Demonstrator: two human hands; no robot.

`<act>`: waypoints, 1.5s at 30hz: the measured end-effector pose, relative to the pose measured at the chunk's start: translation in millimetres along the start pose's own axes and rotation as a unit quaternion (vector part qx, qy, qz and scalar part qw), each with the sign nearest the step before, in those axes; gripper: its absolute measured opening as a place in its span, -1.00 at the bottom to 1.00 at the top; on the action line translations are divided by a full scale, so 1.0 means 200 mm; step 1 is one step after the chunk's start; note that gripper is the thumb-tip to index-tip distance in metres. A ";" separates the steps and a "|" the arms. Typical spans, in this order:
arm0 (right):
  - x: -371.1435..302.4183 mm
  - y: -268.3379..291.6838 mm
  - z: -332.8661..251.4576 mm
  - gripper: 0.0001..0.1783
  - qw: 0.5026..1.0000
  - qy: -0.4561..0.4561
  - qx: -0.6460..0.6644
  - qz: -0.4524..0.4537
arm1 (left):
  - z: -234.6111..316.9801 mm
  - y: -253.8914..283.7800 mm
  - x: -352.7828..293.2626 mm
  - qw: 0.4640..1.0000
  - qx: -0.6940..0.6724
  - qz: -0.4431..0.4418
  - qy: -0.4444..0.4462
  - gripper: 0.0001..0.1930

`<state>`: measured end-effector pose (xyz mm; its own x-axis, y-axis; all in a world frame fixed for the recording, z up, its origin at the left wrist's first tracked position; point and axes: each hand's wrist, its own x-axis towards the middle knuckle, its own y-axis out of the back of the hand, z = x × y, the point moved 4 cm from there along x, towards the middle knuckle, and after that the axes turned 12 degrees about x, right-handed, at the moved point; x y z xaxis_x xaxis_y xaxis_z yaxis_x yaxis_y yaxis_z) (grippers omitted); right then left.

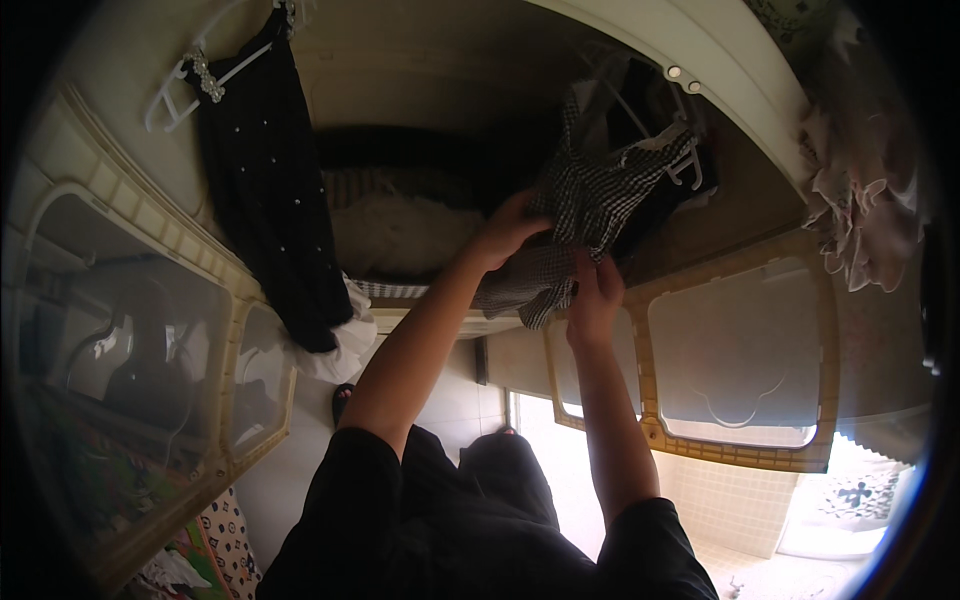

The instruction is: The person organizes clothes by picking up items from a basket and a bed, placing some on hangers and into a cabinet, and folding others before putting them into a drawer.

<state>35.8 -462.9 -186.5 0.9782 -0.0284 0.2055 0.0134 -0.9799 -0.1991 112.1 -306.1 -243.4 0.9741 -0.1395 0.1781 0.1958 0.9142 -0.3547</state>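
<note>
A black-and-white checked garment (600, 190) hangs from a white hanger (687, 165) in the right part of an opened cabinet. My left hand (515, 235) is closed on the garment's left side, its fingertips partly hidden by the cloth. Lower down and to the right, my right hand (597, 292) pinches the fabric near its gathered lower part. Loose folds of the cloth droop between and below both hands. Behind the garment, dark clothing on the same side is hard to make out.
Black clothing with pearl-like dots (265, 170) hangs at the left on a white hanger (172, 100). White fluffy cloth (400, 230) lies deep in the cabinet. Open doors with translucent panels flank me, left (130, 340) and right (735, 345). Pale ruffled fabric (860, 190) hangs far right.
</note>
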 end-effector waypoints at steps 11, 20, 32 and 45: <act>-0.09 0.22 -0.15 -0.83 0.948 0.065 -0.271 0.151 | 0.15 0.36 0.21 0.925 0.258 0.269 -0.074 -0.71; -0.19 -0.16 -0.26 -0.76 0.844 0.371 -0.384 -0.040 | -0.06 -0.04 -0.24 0.760 0.425 0.457 -0.181 -0.75; 0.58 -0.17 0.43 -0.55 0.588 0.238 -0.703 -0.321 | -0.36 -0.38 -0.53 0.784 0.572 0.230 -0.074 -0.39; 0.65 -0.09 0.36 -0.47 0.449 0.328 -0.774 -0.301 | -0.42 -0.41 -0.55 0.797 0.590 0.112 -0.065 -0.39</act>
<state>177.2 -434.7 -225.5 0.6150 0.7801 0.1148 -0.4230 0.2035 0.8830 -1.9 -396.6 -311.1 0.9345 0.0472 0.3527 -0.2986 0.6432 0.7051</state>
